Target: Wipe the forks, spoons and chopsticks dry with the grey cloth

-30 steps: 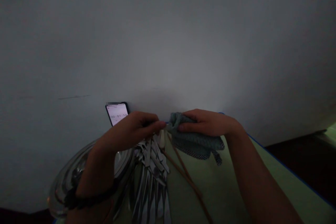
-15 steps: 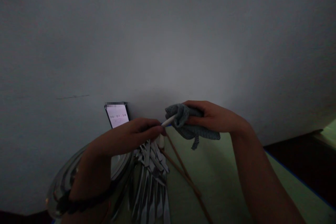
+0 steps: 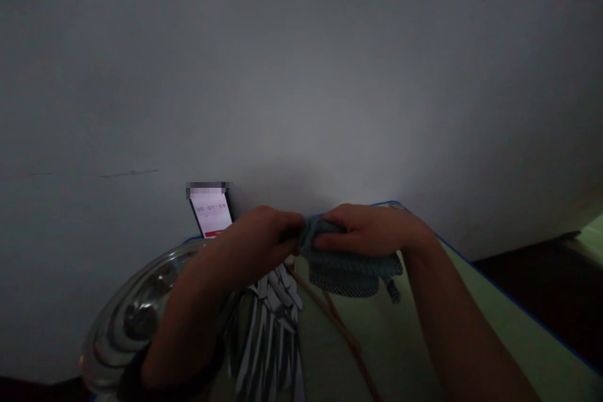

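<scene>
My left hand (image 3: 264,235) is closed, its fingertips pressed together at the edge of a grey-blue cloth (image 3: 348,273). A slim pale piece of cutlery ran from those fingers into the cloth a moment ago; hand and cloth now hide it. My right hand (image 3: 370,229) grips the cloth, thumb on top, with a dotted trim and a small loop hanging below. Under my left hand lies a pile of metal cutlery (image 3: 271,339), several table knives by their look, handles and blades mixed.
Left of the pile stands a shiny round metal dish or lid (image 3: 155,301). A phone (image 3: 211,210) showing a running timer leans against the grey wall (image 3: 301,75). Thin brown sticks or cords (image 3: 343,333) lie on the pale green table (image 3: 424,320), which has a blue edge.
Both hands have come closer together, and the right hand with the cloth has moved lower. The pale handle between them has gone out of sight. The timer moved on one second.
</scene>
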### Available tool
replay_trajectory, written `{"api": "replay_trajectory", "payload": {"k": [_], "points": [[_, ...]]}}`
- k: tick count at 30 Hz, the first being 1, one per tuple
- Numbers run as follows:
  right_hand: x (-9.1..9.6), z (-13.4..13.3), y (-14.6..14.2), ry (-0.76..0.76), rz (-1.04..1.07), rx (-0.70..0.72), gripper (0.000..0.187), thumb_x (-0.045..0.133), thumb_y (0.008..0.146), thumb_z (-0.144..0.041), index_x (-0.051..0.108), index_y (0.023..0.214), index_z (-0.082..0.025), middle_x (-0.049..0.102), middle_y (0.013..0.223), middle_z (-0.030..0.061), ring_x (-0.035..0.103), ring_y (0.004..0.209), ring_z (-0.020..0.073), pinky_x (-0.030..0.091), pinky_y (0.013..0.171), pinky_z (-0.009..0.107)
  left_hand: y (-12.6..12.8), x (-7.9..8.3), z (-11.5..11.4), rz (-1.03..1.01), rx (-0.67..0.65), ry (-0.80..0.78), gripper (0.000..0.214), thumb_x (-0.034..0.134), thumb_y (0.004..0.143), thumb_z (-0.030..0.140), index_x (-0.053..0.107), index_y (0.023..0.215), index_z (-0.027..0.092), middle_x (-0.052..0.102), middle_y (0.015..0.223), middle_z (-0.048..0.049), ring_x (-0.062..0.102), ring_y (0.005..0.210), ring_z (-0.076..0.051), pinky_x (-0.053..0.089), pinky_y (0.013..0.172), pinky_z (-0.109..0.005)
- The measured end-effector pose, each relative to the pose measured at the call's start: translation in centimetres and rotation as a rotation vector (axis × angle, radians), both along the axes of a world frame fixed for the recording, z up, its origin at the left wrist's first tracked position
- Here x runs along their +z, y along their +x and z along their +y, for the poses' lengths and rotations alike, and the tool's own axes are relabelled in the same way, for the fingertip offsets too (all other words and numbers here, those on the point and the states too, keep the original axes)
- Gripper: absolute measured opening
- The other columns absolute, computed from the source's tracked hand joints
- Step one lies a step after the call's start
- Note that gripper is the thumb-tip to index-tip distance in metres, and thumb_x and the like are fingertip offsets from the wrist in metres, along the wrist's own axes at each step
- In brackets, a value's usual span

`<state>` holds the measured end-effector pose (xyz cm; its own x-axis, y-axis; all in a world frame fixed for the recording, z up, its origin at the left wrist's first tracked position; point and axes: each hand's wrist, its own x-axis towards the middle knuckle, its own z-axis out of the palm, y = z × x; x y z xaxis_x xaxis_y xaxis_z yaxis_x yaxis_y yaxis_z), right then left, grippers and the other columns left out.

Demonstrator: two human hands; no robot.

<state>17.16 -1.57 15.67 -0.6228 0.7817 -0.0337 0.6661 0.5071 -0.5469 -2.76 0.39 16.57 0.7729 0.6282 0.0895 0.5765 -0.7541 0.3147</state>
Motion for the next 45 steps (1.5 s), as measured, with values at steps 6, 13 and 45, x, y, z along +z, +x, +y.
{"api": "replay_trajectory", "payload": {"k": [6, 13, 45], "points": [[0.3, -0.4, 0.4, -0.151, 0.069, 0.032, 0.035, 0.044, 0.083, -0.042, 0.061, 0.090, -0.012, 0.063, 0.078, 0.0025, 0.055, 0.065, 0.0112, 0.043, 0.058, 0.021, -0.1, 0.6, -0.8, -0.049, -0.074, -0.116, 0.020, 0.042, 0.084, 0.020, 0.062, 0.080, 0.017, 0.057, 0.059, 0.0034, 0.052, 0.052, -0.009, 0.034, 0.049, -0.017], [0.6, -1.1, 1.4, -0.276, 0.239, 0.036, 0.033, 0.047, 0.084, -0.038, 0.060, 0.101, -0.014, 0.064, 0.091, 0.0032, 0.057, 0.073, 0.0118, 0.047, 0.064, 0.021, -2.2, 0.8, -0.4, -0.088, -0.032, -0.238, 0.023, 0.042, 0.087, 0.031, 0.061, 0.088, 0.018, 0.060, 0.063, 0.0024, 0.056, 0.056, -0.010, 0.041, 0.052, -0.017], [1.8, -2.0, 0.9, -0.126, 0.081, 0.044, 0.029, 0.053, 0.080, -0.033, 0.061, 0.103, -0.018, 0.066, 0.092, 0.0007, 0.058, 0.077, 0.0129, 0.044, 0.065, 0.020, -1.1, 1.3, -1.1, 0.005, 0.022, -0.124, 0.035, 0.041, 0.087, 0.038, 0.058, 0.067, 0.015, 0.045, 0.051, 0.0049, 0.041, 0.045, -0.007, 0.026, 0.041, -0.017]]}}
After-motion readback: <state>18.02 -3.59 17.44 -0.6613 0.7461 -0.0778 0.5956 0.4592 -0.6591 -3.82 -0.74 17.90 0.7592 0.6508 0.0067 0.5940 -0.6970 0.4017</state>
